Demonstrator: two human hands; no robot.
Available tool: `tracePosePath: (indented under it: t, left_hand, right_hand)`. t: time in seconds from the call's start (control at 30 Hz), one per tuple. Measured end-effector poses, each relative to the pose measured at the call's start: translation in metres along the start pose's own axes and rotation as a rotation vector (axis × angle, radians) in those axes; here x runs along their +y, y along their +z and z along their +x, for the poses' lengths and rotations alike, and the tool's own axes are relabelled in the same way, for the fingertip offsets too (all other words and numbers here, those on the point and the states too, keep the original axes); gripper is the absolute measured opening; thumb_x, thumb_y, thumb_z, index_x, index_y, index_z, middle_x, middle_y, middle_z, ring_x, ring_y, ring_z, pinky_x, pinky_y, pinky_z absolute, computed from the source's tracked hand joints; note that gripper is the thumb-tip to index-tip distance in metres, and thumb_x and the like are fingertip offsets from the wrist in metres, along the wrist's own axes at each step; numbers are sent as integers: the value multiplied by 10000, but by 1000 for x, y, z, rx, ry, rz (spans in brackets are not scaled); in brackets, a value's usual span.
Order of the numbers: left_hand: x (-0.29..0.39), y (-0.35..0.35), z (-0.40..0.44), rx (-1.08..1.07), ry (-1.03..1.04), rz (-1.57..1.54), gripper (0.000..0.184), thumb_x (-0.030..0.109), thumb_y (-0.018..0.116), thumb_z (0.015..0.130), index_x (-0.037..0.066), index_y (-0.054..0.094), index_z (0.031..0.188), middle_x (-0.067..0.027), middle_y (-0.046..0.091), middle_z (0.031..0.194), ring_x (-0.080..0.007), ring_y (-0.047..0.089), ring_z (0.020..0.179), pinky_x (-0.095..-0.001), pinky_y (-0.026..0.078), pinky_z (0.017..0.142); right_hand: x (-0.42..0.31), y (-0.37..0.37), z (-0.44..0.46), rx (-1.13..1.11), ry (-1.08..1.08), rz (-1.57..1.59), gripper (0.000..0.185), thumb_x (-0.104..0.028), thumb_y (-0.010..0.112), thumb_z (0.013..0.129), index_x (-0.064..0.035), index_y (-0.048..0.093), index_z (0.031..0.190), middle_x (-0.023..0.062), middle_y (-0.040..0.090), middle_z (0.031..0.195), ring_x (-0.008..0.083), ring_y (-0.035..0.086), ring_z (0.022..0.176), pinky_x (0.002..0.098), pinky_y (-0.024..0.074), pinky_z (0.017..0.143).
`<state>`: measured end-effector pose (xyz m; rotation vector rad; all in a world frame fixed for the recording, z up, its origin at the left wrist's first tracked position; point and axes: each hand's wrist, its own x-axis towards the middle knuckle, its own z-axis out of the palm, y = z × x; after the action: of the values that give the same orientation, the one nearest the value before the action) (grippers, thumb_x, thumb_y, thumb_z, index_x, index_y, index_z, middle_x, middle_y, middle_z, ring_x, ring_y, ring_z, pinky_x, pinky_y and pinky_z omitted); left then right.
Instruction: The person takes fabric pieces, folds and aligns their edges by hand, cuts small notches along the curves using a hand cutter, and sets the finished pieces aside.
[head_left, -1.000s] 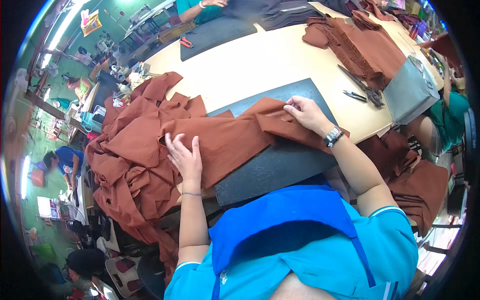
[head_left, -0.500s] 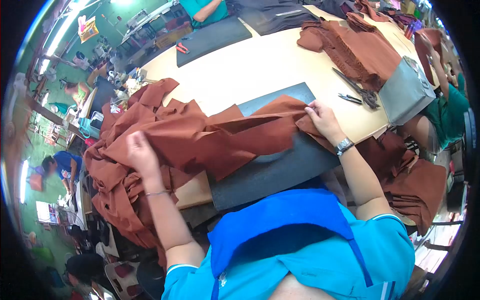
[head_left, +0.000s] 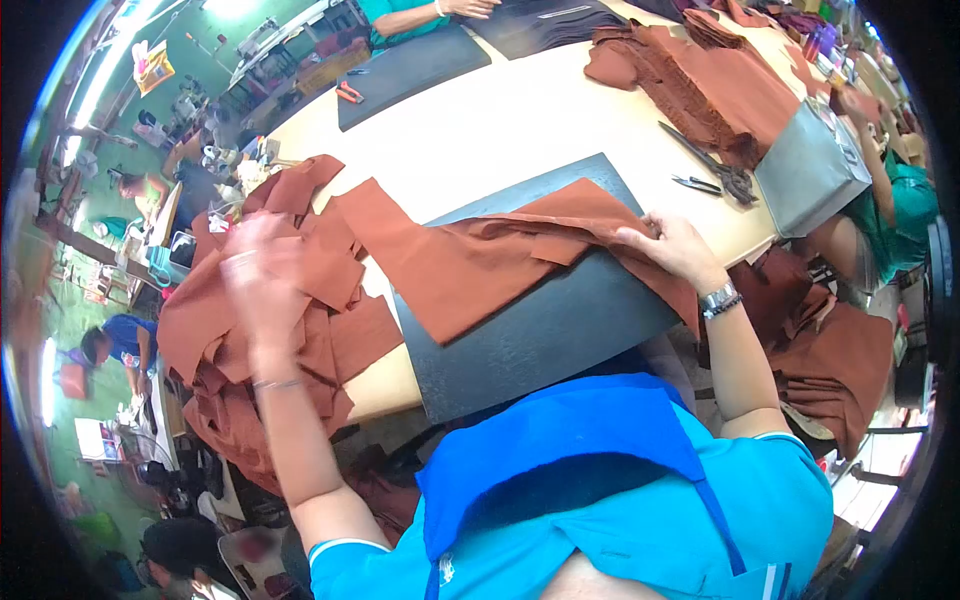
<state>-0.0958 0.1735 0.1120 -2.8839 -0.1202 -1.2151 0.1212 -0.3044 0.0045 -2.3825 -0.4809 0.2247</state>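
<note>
A long rust-brown cloth piece lies partly folded across a dark board in front of me. My right hand pinches its right end near the board's right edge. Over the heaped brown cloth at the left, my left hand is smeared by motion, so its fingers cannot be made out. The cloth piece's left end lies apart from my left hand, beside the heap.
Snips and large dark shears lie right of the board, near a grey box. Stacked brown cloth is behind them. A red-handled tool rests by another dark board. Co-workers sit around.
My left hand has moved left and up over the heap, away from the cloth piece. The piece's left end has come away from the heap onto the board. My right hand has shifted right, still gripping cloth.
</note>
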Motion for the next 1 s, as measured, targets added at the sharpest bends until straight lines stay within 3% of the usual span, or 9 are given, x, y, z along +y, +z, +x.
tracePosePath:
  t: [0.1,0.17,0.37,0.43,0.5,0.7,0.83,0.93,1.0]
  left_hand:
    - [61,91,-22,-491,53,-12,553,149,656,849,133,534,1388,-128,460,1502,-335,367,1439,-633,248,1153]
    - [63,143,-31,-623,65,-27,638,112,606,800,162,499,1427,-122,364,1576,-358,258,1495,-696,174,1165]
    - [49,165,11,-760,8,-133,186,205,691,733,137,682,906,-68,607,1235,-281,526,1269,-731,152,1152]
    - [45,158,28,-818,75,-8,141,215,692,736,148,683,859,-71,679,1000,-284,602,1137,-722,170,1146]
    - [35,149,41,-472,-17,177,91,226,675,763,149,675,811,-76,678,803,-290,660,969,-701,208,1135]
    - [26,34,59,60,-121,400,134,248,631,858,133,614,791,-54,652,837,-273,640,898,-651,312,1086]
    - [95,-1,-10,-241,-29,411,133,179,682,802,129,571,751,-77,616,764,-277,639,840,-568,368,1056]
    - [136,6,-66,-681,-116,-33,174,221,721,758,89,608,758,-65,596,698,-267,635,720,-456,482,813]
    - [150,14,-85,-767,-246,-317,267,291,750,773,65,609,758,-62,576,663,-267,619,654,-405,490,651]
  right_hand:
    - [-10,-24,-10,-245,60,-144,564,-504,803,764,8,732,989,179,728,877,265,696,785,395,534,742]
    - [-7,-35,-11,-389,21,-49,481,-367,751,853,7,697,1149,151,738,995,199,691,897,360,541,815]
    - [18,-37,29,-43,-2,384,643,-287,725,922,56,481,1409,151,573,1390,198,519,1277,336,378,1117]
    - [5,-43,65,-13,-53,431,645,-286,735,917,52,488,1407,144,591,1364,201,538,1260,330,392,1100]
    - [-15,-61,103,-203,-165,626,623,-293,745,911,41,514,1383,116,623,1313,174,563,1212,312,415,1066]
    - [-63,-102,115,-20,-218,785,407,-212,706,957,-31,566,1293,22,641,1200,98,604,1103,259,480,976]
    - [0,-90,105,-104,-331,650,331,-192,703,949,-31,616,1225,19,661,1129,83,604,1018,257,487,932]
    - [69,-79,95,-418,-84,323,300,-247,704,925,-51,661,1148,-5,698,1028,62,601,955,251,487,887]
    - [100,-63,91,-182,21,33,357,-284,703,908,-56,646,1177,72,709,974,174,653,958,336,505,896]
